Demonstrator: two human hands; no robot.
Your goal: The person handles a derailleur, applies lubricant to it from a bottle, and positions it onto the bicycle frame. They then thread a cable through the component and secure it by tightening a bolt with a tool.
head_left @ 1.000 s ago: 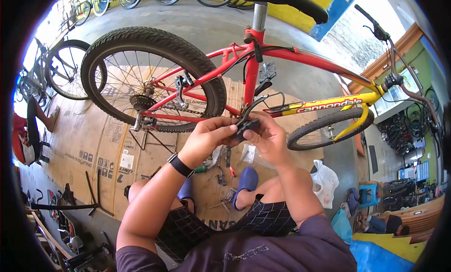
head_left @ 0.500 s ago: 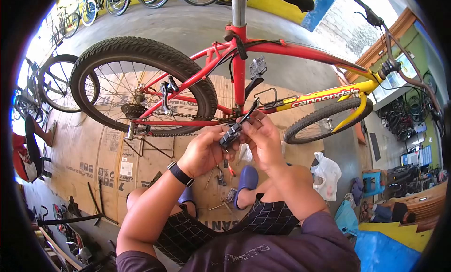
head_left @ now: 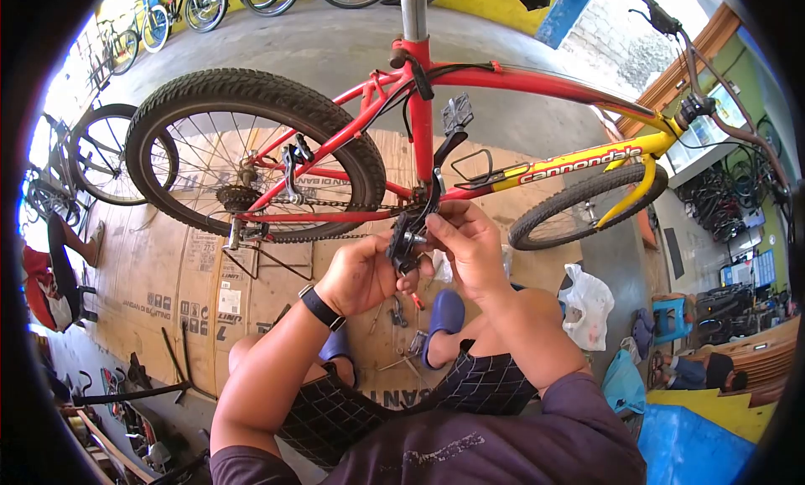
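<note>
Both hands meet in front of the red and yellow bicycle (head_left: 537,81), just below its crank area. Wrapped round the lower left of a black and silver bike part (head_left: 408,240) is my left hand (head_left: 366,275), with a black watch on its wrist. My right hand (head_left: 470,242) pinches the same part from the right, thumb and fingers together. A thin black arm of the part points up toward the pedal (head_left: 457,114). Its exact type is unclear, as fingers cover some of it. The rear wheel (head_left: 251,154) stands behind, to the left.
Flattened cardboard (head_left: 168,267) covers the floor. Small tools (head_left: 397,313) lie between blue clogs (head_left: 447,313). A white plastic bag (head_left: 587,309), a teal bag (head_left: 625,384) and a blue stool (head_left: 673,319) are at right. Another person's foot (head_left: 90,246) shows at far left; someone sits at lower right.
The part has turned in my hands, showing more of its silver piece. My right hand has shifted slightly down. The view has moved a little.
</note>
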